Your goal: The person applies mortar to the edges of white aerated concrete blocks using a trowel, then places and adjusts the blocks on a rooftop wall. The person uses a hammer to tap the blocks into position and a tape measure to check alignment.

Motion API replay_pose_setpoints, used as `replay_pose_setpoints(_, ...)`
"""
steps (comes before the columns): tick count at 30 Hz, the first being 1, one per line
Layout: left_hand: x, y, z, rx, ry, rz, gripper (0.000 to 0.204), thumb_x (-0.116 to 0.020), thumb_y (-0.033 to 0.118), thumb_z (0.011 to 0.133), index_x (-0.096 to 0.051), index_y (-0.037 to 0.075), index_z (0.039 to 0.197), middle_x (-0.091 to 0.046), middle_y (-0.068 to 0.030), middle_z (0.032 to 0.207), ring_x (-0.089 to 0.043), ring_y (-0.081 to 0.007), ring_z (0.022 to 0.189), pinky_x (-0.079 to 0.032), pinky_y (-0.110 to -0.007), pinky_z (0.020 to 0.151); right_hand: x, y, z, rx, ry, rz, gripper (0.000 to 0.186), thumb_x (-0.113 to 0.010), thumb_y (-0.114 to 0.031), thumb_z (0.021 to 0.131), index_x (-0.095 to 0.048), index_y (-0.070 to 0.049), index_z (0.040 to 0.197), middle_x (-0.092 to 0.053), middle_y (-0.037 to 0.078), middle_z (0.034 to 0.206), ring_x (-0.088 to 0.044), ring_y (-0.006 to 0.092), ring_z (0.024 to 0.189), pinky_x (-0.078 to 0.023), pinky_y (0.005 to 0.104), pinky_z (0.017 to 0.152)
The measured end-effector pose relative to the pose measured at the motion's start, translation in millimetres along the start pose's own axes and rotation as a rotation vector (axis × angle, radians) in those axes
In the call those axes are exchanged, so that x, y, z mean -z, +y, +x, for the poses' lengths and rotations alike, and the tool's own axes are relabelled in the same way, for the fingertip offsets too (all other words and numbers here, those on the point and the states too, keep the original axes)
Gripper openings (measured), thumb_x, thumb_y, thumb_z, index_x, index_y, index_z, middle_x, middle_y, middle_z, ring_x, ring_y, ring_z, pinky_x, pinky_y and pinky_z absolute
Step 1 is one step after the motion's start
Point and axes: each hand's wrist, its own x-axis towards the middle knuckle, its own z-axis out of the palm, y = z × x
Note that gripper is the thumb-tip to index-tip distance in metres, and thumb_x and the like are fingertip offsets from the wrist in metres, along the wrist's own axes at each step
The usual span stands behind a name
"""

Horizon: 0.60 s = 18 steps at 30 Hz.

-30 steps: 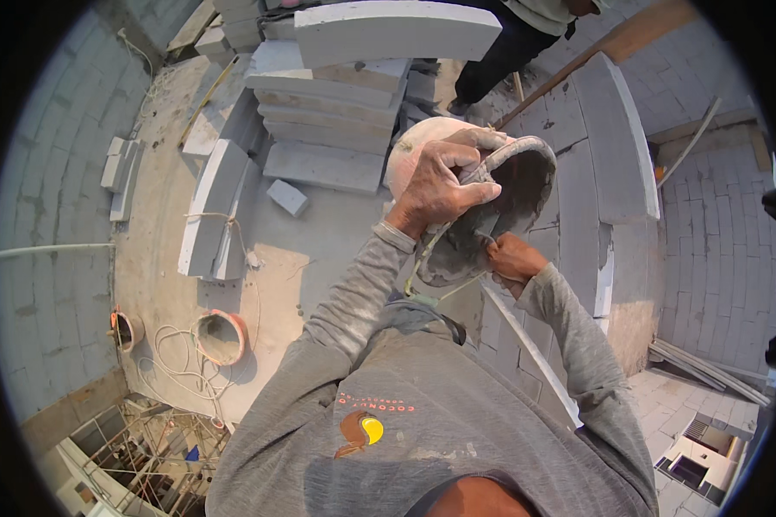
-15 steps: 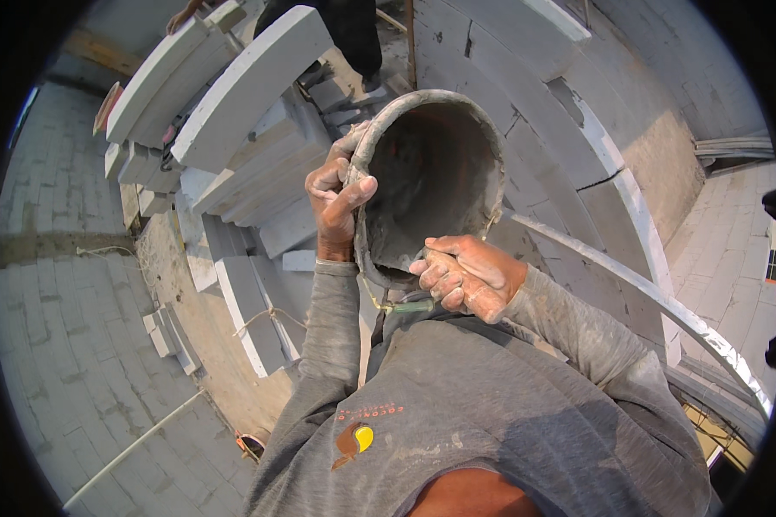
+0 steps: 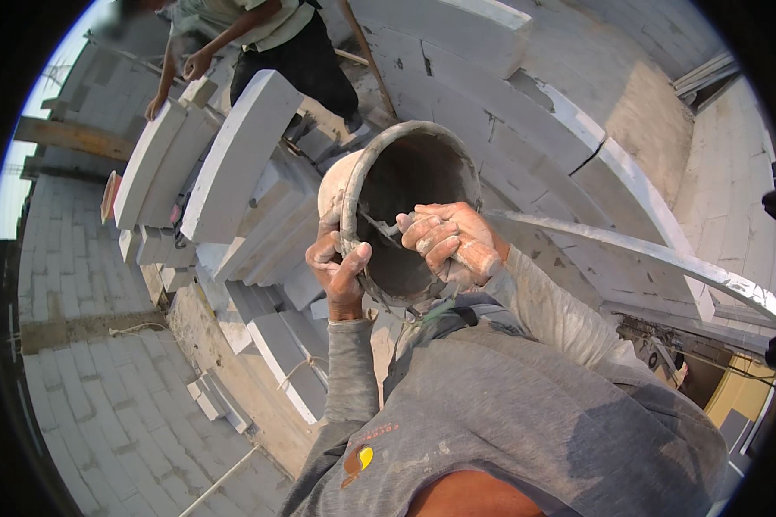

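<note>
A mortar-caked bucket (image 3: 414,168) is tilted in front of my chest, its dark inside facing up at me. My left hand (image 3: 341,271) is closed on the left side of its rim. My right hand (image 3: 448,241) is wrapped round the pale handle of a trowel, whose metal blade (image 3: 379,226) reaches inside the bucket against the left part of the inner wall. A greenish piece (image 3: 435,312), with cord near it, shows below the bucket's lower edge.
Pale blocks (image 3: 237,151) are stacked ahead-left. A co-worker (image 3: 293,69) stands behind them, hands near the blocks. A block wall (image 3: 552,138) curves along the right, with a long white strip (image 3: 629,250) slanting across. A timber pole (image 3: 371,73) leans at the top.
The view has swung round, bringing the co-worker's arms into sight. The bucket has turned its opening upward, and the trowel in my right hand has moved up along its inner wall.
</note>
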Motion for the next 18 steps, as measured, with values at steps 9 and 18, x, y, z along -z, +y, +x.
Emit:
replay_pose_setpoints(9,-18,-14,27,-0.023,0.003,-0.062,0.039,-0.079,0.019,0.071,-0.047,-0.001,0.060,-0.069,-0.0200,0.119,-0.052,-0.0139,0.081,-0.037,-0.027,0.071,17,-3,-24,0.412,0.995,-2.647,0.040,-0.059,-0.031,0.098,-0.067,0.005,0.085,-0.069,0.031,0.078,-0.071,0.0459,0.076,-0.056,0.0532,0.072)
replay_pose_setpoints(18,-47,-21,32,0.074,-0.203,-0.057,0.035,-0.080,0.015,0.070,-0.051,-0.003,0.064,-0.072,-0.0193,0.114,-0.061,-0.0173,0.091,-0.045,-0.029,0.081,23,-12,-53,0.241,1.159,-2.747,0.029,-0.066,-0.025,0.093,-0.072,0.004,0.090,-0.072,0.023,0.078,-0.073,0.0398,0.077,-0.057,0.0500,0.074)
